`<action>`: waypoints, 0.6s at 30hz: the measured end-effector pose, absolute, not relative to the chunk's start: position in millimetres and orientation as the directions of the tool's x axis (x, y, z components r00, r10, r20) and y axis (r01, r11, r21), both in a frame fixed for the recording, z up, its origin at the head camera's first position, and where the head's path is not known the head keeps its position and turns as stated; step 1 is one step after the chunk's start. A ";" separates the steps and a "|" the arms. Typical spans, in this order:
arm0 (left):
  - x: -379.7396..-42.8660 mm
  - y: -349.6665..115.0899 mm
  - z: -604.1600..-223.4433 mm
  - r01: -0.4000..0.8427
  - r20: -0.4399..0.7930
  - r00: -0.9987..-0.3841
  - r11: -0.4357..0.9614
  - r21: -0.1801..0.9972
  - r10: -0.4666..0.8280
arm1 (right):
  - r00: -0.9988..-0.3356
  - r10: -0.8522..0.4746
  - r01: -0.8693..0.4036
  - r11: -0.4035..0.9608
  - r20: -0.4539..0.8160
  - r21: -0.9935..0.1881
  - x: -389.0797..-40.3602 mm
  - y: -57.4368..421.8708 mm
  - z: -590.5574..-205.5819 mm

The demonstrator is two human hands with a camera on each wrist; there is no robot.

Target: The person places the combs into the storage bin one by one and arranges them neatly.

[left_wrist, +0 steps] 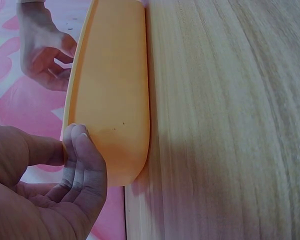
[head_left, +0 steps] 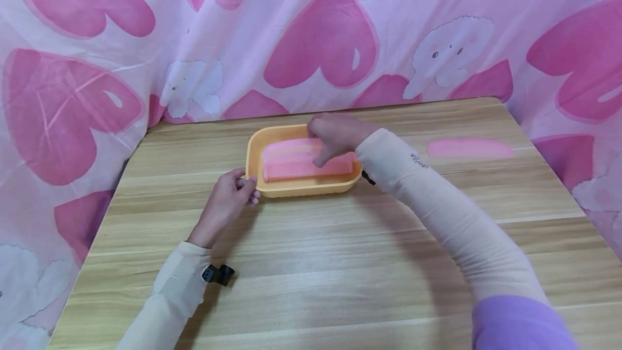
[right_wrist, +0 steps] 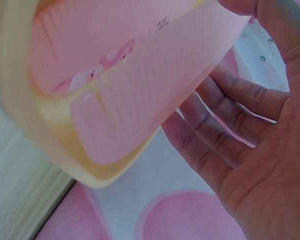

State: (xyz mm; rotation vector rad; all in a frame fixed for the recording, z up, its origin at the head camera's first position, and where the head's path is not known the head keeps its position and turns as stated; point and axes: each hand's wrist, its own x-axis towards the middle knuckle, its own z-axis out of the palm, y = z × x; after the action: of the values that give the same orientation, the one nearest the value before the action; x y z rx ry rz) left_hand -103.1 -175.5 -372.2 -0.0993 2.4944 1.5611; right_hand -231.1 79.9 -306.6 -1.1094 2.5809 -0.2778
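An orange plastic tray stands on the wooden table. My left hand pinches its left rim, thumb on one side and fingers on the other in the left wrist view. Inside the tray, pink combs overlap. One is a printed comb further in. A second, nearer comb has its teeth towards the printed one. Reaching over from the right, my right hand grips the nearer comb between thumb and fingers. Its thumb lies over the teeth in the head view.
Another pink comb lies flat on the table, right of the tray. A pink curtain with hearts hangs along the table's back and sides. A black wrist camera sits on the left sleeve.
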 end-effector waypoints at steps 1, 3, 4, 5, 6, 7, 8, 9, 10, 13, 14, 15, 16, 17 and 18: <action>-103.0 -175.3 -371.9 -0.158 -0.200 -0.979 0.442 0.883 0.049 | -0.650 -0.728 -0.667 0.684 -0.217 -0.296 -230.6 78.4 -307.3; -103.1 -175.3 -372.1 -0.158 -0.200 -0.979 0.441 0.883 0.049 | -0.655 -0.719 -0.661 0.694 -0.233 -0.287 -229.4 75.8 -308.9; -103.1 -175.2 -372.1 -0.158 -0.200 -0.979 0.441 0.883 0.050 | -0.657 -0.713 -0.655 0.701 -0.246 -0.281 -228.6 74.9 -309.6; -103.3 -175.3 -372.3 -0.158 -0.201 -0.978 0.442 0.883 0.050 | -0.658 -0.707 -0.649 0.707 -0.261 -0.281 -227.9 74.0 -310.6; -103.2 -175.3 -372.3 -0.158 -0.201 -0.978 0.443 0.883 0.051 | -0.659 -0.701 -0.643 0.713 -0.273 -0.278 -227.0 73.4 -311.7; -103.3 -175.4 -372.4 -0.158 -0.201 -0.978 0.442 0.883 0.051 | -0.661 -0.696 -0.639 0.718 -0.281 -0.276 -226.6 72.8 -313.5; -103.4 -175.4 -372.5 -0.160 -0.203 -0.978 0.442 0.883 0.051 | -0.663 -0.690 -0.635 0.723 -0.289 -0.272 -226.1 72.3 -315.3; -103.3 -175.4 -372.3 -0.160 -0.203 -0.978 0.441 0.883 0.051 | -0.663 -0.688 -0.632 0.726 -0.295 -0.273 -225.8 72.0 -317.0; -103.3 -175.4 -372.2 -0.162 -0.205 -0.978 0.441 0.883 0.051 | -0.662 -0.689 -0.633 0.725 -0.295 -0.271 -225.7 71.8 -319.2; -103.3 -175.4 -371.7 -0.166 -0.209 -0.977 0.444 0.880 0.050 | -0.667 -0.686 -0.637 0.727 -0.290 -0.257 -225.7 71.0 -325.0; -103.4 -175.3 -371.4 -0.168 -0.211 -0.976 0.446 0.879 0.049 | -0.665 -0.689 -0.643 0.725 -0.288 -0.248 -225.8 70.6 -326.2; -103.5 -175.2 -371.1 -0.168 -0.212 -0.976 0.448 0.878 0.049 | -0.662 -0.693 -0.649 0.720 -0.285 -0.243 -225.9 70.4 -327.4; -103.5 -175.3 -370.9 -0.170 -0.213 -0.976 0.449 0.877 0.048 | -0.661 -0.695 -0.655 0.718 -0.283 -0.236 -225.8 70.2 -328.5; -103.7 -175.2 -370.9 -0.170 -0.214 -0.976 0.450 0.877 0.048 | -0.660 -0.696 -0.657 0.717 -0.284 -0.232 -225.8 69.8 -329.5; -103.7 -175.2 -370.8 -0.169 -0.213 -0.976 0.450 0.877 0.049 | -0.659 -0.696 -0.660 0.716 -0.284 -0.225 -225.8 69.6 -330.6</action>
State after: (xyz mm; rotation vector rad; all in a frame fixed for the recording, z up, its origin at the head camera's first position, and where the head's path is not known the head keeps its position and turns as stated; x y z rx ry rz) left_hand -103.7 -175.2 -370.8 -0.1053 2.4918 1.5432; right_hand -225.8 69.6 -330.6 -1.0558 2.5736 -0.1441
